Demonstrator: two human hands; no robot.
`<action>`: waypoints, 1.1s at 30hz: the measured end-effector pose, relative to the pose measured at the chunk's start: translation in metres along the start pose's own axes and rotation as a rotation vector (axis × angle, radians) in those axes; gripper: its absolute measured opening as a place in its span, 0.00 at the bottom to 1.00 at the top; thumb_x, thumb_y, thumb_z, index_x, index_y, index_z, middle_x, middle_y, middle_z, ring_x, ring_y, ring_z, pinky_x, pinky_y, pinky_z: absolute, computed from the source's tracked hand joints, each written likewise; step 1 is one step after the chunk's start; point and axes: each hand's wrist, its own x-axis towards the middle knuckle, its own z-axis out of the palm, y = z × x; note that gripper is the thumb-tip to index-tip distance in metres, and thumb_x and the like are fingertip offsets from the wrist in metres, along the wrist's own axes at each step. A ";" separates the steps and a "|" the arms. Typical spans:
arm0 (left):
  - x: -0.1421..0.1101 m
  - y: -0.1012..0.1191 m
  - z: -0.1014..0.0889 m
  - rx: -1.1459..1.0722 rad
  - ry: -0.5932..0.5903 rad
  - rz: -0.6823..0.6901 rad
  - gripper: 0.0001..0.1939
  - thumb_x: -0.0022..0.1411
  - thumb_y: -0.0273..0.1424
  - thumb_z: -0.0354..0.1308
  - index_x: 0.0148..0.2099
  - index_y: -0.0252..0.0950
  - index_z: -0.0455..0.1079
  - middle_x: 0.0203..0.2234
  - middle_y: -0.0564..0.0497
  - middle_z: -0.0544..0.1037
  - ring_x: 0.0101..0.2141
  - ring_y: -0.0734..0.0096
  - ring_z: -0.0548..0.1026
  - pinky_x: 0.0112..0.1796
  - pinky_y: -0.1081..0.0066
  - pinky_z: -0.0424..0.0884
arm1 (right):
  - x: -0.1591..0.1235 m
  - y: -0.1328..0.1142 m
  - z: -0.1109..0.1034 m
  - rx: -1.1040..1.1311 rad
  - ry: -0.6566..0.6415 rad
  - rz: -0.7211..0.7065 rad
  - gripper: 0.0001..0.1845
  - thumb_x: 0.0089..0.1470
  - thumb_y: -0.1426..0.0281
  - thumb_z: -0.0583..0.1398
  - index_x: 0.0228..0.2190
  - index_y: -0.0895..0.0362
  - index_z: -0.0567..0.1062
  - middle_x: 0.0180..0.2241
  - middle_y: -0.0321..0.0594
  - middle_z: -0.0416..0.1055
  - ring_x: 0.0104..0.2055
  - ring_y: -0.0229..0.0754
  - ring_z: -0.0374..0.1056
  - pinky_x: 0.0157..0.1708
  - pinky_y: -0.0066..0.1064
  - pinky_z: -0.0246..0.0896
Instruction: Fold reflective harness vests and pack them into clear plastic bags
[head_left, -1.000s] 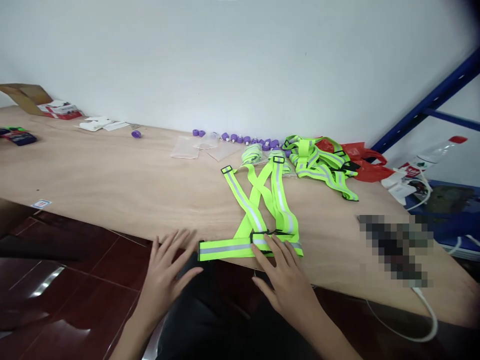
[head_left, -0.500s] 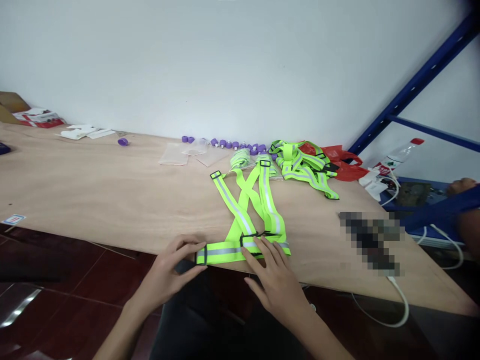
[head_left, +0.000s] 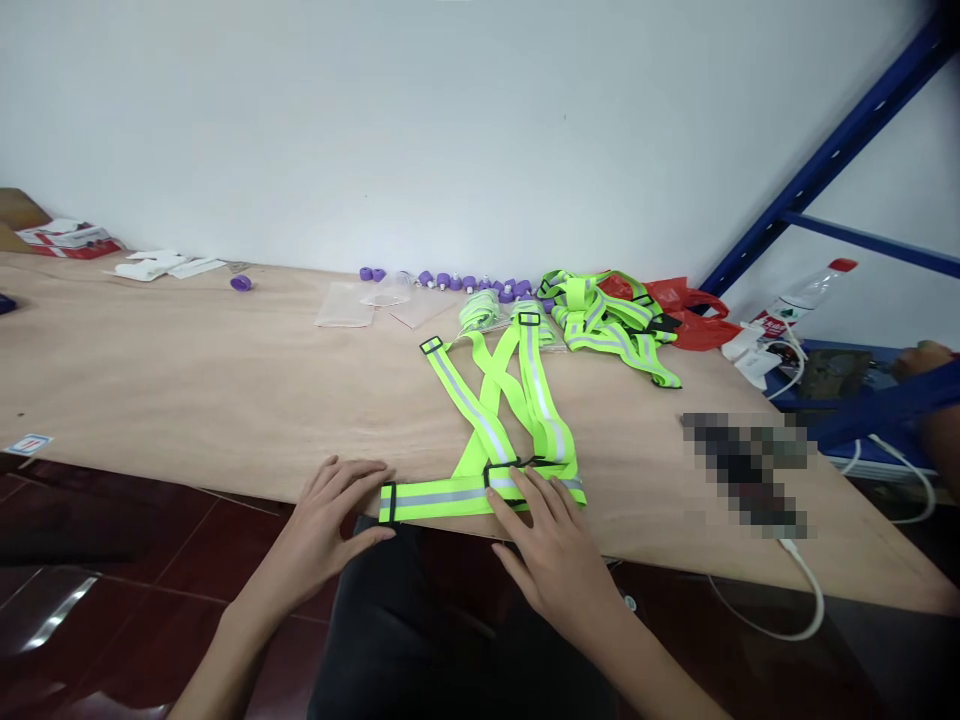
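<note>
A neon-green reflective vest [head_left: 442, 497] made of elastic straps with silver stripes lies spread at the table's near edge. Its shoulder straps cross and point away from me, with black buckles at their far ends. At the left end of the waist strap is a black slide buckle [head_left: 393, 502]. My left hand [head_left: 330, 515] is open beside that end, thumb and fingers apart, and holds nothing. With fingers spread, my right hand [head_left: 551, 540] rests flat on the right part of the waist strap, partly covering a black buckle there.
Folded green straps [head_left: 480, 310] and a loose heap of reflective straps [head_left: 611, 325] lie farther back. Around them are clear plastic bags [head_left: 345, 304], several purple caps [head_left: 469, 284] and a red bag [head_left: 697, 318]. A blue metal frame [head_left: 832, 150] and a bottle [head_left: 814, 293] stand right; a white cable [head_left: 814, 590] hangs there.
My left hand has drawn back to the left, away from the buckle. The waist strap's left end now lies slightly farther left. My right hand stays on the strap.
</note>
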 end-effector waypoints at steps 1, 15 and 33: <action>-0.001 0.000 0.001 -0.032 0.003 -0.007 0.27 0.62 0.43 0.65 0.61 0.47 0.67 0.55 0.47 0.75 0.55 0.54 0.73 0.64 0.42 0.53 | 0.000 0.000 0.001 0.001 0.000 -0.001 0.24 0.65 0.64 0.57 0.61 0.52 0.69 0.62 0.52 0.62 0.64 0.61 0.57 0.60 0.55 0.54; 0.016 0.065 0.049 -0.995 0.632 -0.395 0.17 0.52 0.32 0.72 0.45 0.36 0.76 0.42 0.45 0.83 0.45 0.58 0.81 0.46 0.69 0.79 | 0.000 -0.001 0.000 0.022 0.031 0.007 0.23 0.65 0.65 0.56 0.60 0.53 0.70 0.61 0.52 0.64 0.63 0.60 0.58 0.59 0.55 0.56; 0.070 0.095 0.075 -1.449 0.690 -0.373 0.23 0.51 0.36 0.73 0.50 0.38 0.77 0.48 0.41 0.81 0.51 0.53 0.78 0.49 0.64 0.76 | -0.002 0.003 0.008 0.029 0.075 0.002 0.23 0.64 0.65 0.56 0.60 0.50 0.71 0.61 0.49 0.64 0.63 0.58 0.58 0.60 0.52 0.54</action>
